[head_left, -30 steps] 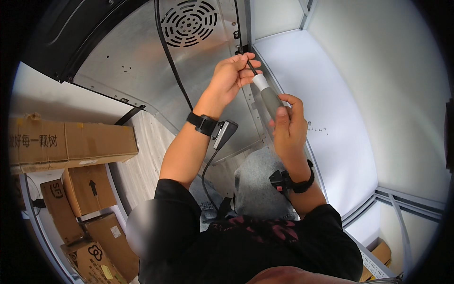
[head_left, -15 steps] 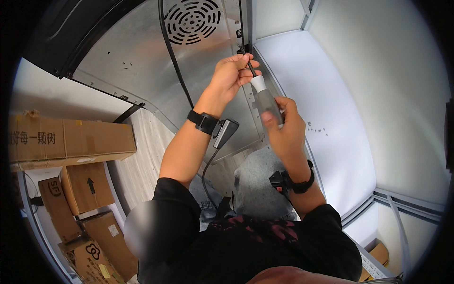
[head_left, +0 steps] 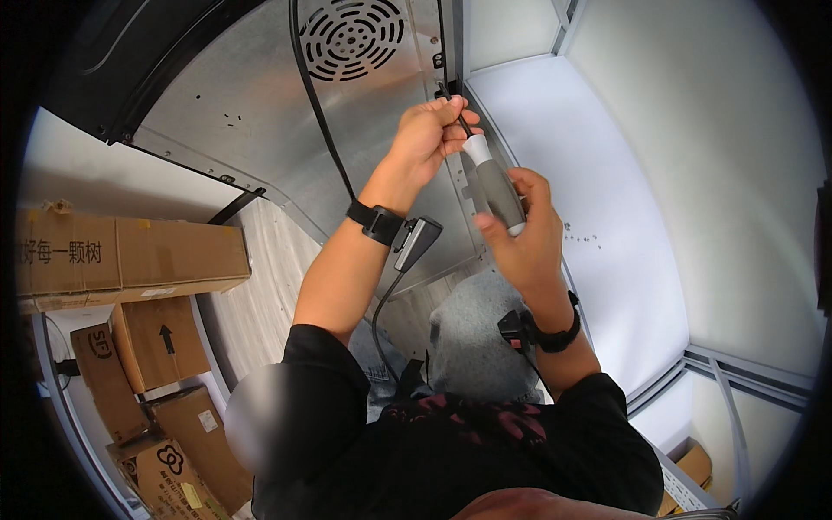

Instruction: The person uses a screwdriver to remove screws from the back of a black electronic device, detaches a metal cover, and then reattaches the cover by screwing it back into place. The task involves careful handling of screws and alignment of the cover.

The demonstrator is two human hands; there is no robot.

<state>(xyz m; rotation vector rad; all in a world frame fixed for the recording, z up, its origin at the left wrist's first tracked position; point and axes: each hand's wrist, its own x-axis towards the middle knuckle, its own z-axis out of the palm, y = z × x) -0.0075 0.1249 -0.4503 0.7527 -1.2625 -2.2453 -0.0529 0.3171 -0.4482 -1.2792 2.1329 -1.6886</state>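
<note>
Grey sheet-metal panelling (head_left: 251, 113) fills the upper part of the view, with a round vent grille (head_left: 351, 35) near its top and a black cable (head_left: 316, 104) running down across it; white panels (head_left: 693, 173) close off the right side. Your right hand (head_left: 520, 238) is wrapped around the grey handle of a screwdriver (head_left: 494, 186), fingers closed on it, with the white collar and thin dark shaft pointing up and left toward the vertical metal edge (head_left: 451, 61) of the panelling. Your left hand (head_left: 429, 139) is raised to that same edge, fingertips pinched shut around the upper end of the shaft, just beside the edge. Both wrists carry black straps, and a small black device (head_left: 416, 243) hangs below the left one. Brown cardboard boxes (head_left: 130, 260) are stacked on the floor at your left, well apart from the hands.
</note>
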